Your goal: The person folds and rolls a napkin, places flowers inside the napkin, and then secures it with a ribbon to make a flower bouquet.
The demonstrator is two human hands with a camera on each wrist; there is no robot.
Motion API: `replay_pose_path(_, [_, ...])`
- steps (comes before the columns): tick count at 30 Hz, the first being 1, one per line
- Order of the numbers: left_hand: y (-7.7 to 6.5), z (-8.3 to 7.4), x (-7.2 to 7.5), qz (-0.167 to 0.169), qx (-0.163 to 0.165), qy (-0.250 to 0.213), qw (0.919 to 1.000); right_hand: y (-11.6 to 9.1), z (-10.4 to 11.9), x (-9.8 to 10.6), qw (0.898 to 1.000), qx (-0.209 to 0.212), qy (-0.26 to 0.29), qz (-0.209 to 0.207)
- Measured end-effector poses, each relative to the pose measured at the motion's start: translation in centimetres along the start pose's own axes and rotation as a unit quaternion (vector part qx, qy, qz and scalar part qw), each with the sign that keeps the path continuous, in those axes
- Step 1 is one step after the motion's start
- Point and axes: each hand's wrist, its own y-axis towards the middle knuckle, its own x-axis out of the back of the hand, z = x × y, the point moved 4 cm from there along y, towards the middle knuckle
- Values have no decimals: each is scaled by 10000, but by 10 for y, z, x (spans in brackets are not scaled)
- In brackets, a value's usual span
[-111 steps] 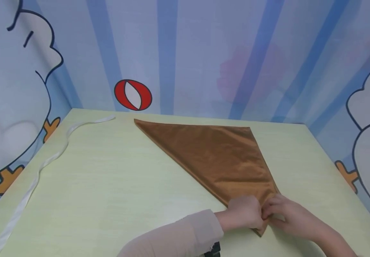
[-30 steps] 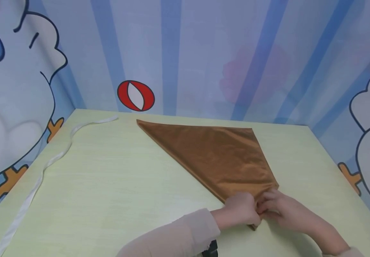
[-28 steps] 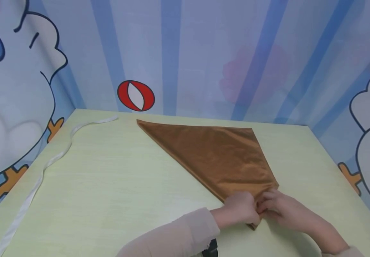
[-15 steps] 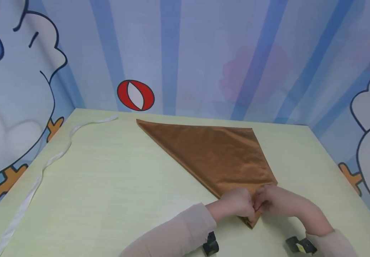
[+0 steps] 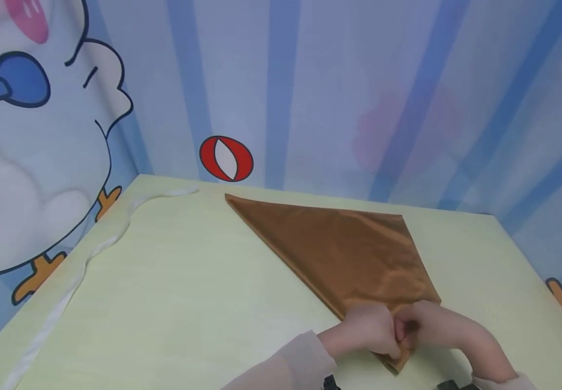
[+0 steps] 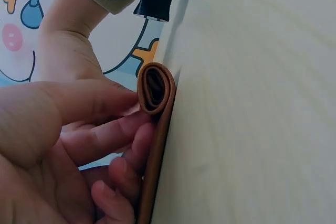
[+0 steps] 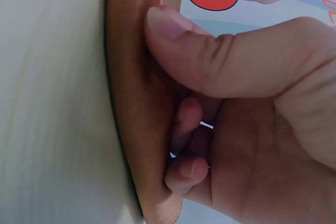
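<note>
A shiny brown cloth point(image 5: 329, 249) lies folded flat, its pointed end at the back left and its near right edge rolled up. In the left wrist view the roll's end point(image 6: 156, 88) shows as a spiral of several layers. My left hand point(image 5: 370, 327) grips the roll near the front tip. Close beside it, almost touching, my right hand point(image 5: 439, 325) pinches the same rolled edge. In the right wrist view the right thumb point(image 7: 181, 45) presses the cloth from above, with other fingertips along its side.
A white ribbon point(image 5: 107, 244) trails in a wavy line down the left side of the pale table point(image 5: 188, 292). Printed curtains point(image 5: 329, 97) with stripes, cartoon birds and a red ball stand around the table. Black camera mounts point(image 5: 330, 382) sit at the wrists.
The hands have kept working the near edge, and it is rolled a little further. My right wrist has lifted and its fingers curl more. The head view has shifted, moving the scene right and down.
</note>
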Motion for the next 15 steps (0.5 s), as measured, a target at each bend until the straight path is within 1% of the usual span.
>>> replay_pose_path(5, [-6, -6, -5, -136, -119, -237, 9996, -3, -3, -3, 9998, 67, 168, 73])
replay_pose_path(7, [-7, -8, -5, -158, -68, -262, 9995, -3, -4, -2, 9994, 306, 161, 55])
replay_pose_path(11, [-4, -11, -5, -144, 185, -383, 9990, -5, -6, 3, 9970, 752, 155, -4])
replay_pose_path(13, [-2, -12, -5, -153, 326, -410, 9985, -7, -8, 6, 9960, 876, 164, -3])
replay_pose_path(15, [-1, -12, -5, -178, 420, -436, 9980, -8, -9, 7, 9956, 870, 327, 74])
